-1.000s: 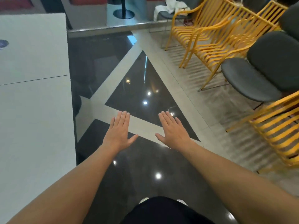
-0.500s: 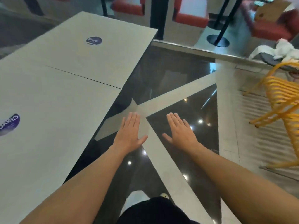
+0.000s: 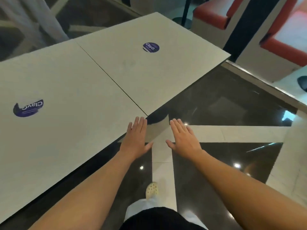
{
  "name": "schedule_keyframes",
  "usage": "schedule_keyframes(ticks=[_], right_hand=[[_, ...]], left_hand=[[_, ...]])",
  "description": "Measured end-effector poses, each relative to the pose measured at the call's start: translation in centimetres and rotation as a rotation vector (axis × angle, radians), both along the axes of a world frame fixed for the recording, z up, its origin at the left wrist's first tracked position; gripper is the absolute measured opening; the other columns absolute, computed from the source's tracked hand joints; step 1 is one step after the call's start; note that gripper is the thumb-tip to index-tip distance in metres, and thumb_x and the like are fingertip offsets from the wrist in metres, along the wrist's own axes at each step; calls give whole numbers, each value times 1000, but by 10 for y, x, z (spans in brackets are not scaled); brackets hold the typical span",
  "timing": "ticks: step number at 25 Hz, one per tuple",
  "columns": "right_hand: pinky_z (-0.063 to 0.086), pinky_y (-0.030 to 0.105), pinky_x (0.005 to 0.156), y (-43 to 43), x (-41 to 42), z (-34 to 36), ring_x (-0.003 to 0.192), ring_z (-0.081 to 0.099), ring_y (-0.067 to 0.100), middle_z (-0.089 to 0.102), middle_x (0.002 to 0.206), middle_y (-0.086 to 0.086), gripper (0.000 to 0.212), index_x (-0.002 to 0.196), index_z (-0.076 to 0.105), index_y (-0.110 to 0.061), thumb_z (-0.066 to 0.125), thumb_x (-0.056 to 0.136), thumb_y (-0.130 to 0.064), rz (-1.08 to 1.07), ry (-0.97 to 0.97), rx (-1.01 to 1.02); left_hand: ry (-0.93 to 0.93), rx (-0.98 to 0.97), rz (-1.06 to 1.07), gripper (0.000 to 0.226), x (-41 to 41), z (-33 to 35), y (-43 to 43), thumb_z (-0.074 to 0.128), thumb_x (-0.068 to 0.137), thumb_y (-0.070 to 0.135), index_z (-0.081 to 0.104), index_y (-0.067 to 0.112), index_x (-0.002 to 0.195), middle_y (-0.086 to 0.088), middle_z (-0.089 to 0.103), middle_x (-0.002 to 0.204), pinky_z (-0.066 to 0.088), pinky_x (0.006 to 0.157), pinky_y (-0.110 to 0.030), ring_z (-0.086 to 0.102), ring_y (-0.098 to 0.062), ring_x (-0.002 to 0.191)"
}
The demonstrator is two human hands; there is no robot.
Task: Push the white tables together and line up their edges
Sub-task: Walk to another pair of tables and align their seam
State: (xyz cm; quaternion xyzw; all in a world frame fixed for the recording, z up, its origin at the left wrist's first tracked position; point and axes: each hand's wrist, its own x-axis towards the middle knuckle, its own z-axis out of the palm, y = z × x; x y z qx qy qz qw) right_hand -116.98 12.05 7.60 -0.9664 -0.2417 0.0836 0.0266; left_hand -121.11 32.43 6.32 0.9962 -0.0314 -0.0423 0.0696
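Observation:
Two white square tables stand side by side, meeting along a thin dark seam. The near table [image 3: 63, 130] fills the left and carries a purple round sticker [image 3: 28, 107]. The far table [image 3: 149, 68] has its own purple sticker [image 3: 150, 47]. Their front edges look level where the seam ends. My left hand [image 3: 135, 141] is flat, palm down, fingers out, overlapping the near table's front corner; whether it touches the table I cannot tell. My right hand [image 3: 183, 137] is flat and open over the floor, right of the tables, holding nothing.
Glossy dark floor with pale stripes [image 3: 232, 133] lies right of the tables. Red and white bench seats [image 3: 282, 42] stand at the back right beside a dark pillar [image 3: 240, 25]. Someone in pale trousers [image 3: 38, 19] stands behind the tables. My shoe [image 3: 151, 190] is below.
The view has swung left, away from the yellow chairs, so both tables now fill the left. My hands kept their flat open pose, and the left one now reaches the near table's corner.

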Motion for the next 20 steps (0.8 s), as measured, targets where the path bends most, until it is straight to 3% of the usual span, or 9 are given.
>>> schedule_keyframes(ticks=[13, 15, 17, 20], right_hand=[[7, 43, 115, 10, 134, -13, 144, -3, 20, 0, 159, 5, 76, 148, -3, -15, 40, 95, -48, 423, 223, 58], [10, 42, 114, 13, 139, -25, 144, 3, 21, 5, 159, 4, 73, 149, 1, -17, 40, 95, -47, 401, 278, 91], [19, 43, 113, 21, 141, -39, 143, 14, 23, 15, 157, 6, 71, 149, 7, -16, 42, 95, -46, 329, 333, 134], [31, 40, 107, 47, 142, -58, 135, 34, 28, 34, 149, 13, 66, 145, 22, -9, 44, 95, -45, 8, 524, 310]], left_hand=[[14, 72, 460, 88, 56, -15, -31, 45, 88, 53, -4, 10, 146, -11, -2, 157, -4, 111, -38, -6, -26, 143], [28, -82, 579, 83, 62, -22, -39, 48, 87, 51, 5, 13, 147, -9, 12, 156, 16, 113, -40, 16, -25, 141], [30, -342, 749, 69, 65, -32, -56, 51, 87, 47, 24, 16, 143, -5, 38, 144, 39, 100, -39, 43, -22, 126], [25, -897, 1213, 48, 77, -47, -69, 52, 90, 41, 47, 12, 128, -3, 60, 112, 47, 84, -32, 58, -15, 98]])
